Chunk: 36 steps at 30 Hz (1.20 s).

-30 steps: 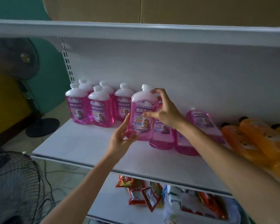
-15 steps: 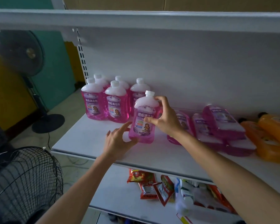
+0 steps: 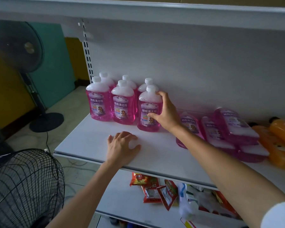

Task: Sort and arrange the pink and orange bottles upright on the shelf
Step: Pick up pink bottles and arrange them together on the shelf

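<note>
Several pink bottles (image 3: 99, 102) with white caps stand upright in a group at the back left of the white shelf (image 3: 89, 142). My right hand (image 3: 166, 112) grips the rightmost upright pink bottle (image 3: 146, 111) by its right side, thumb on the label. Its base stands on the shelf beside the group. My left hand (image 3: 122, 145) rests on the shelf in front, fingers loosely curled, holding nothing. More pink bottles (image 3: 227, 129) lie on their sides to the right. Orange bottles (image 3: 280, 137) lie at the far right.
A shelf board (image 3: 138, 12) hangs overhead. The lower shelf holds snack packets (image 3: 155, 190). A standing fan (image 3: 16, 46) is at left and a fan cage (image 3: 23, 186) is at lower left, close to the shelf's corner.
My right hand has moved the held pink bottle back and left, setting it upright beside the group. My left hand has let go of it and dropped onto the shelf.
</note>
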Each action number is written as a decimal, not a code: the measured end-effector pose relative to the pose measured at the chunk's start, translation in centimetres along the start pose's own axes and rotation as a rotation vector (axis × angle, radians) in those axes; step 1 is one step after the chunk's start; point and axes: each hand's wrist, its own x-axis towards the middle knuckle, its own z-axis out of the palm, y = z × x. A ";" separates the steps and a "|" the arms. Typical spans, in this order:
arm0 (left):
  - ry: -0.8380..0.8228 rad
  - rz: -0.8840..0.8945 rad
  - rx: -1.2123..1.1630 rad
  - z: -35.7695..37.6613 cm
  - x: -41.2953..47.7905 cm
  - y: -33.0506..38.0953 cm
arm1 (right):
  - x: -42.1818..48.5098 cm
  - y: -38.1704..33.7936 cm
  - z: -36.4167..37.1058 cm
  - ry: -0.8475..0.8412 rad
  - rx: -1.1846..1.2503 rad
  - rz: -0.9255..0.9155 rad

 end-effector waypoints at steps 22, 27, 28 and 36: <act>-0.074 -0.049 -0.180 -0.8 0.7 1.1 | 2.8 -1.6 -0.9 -0.261 -0.511 0.054; -0.123 -0.001 -0.241 0.1 1.6 3.8 | 1.5 1.1 -4.9 -0.238 -0.431 0.107; -0.112 0.031 -0.273 0.3 1.8 4.5 | 1.2 2.0 -5.9 -0.219 -0.418 0.138; -0.129 0.010 -0.541 2.8 3.7 11.2 | 0.0 7.1 -12.9 -0.165 -0.276 0.393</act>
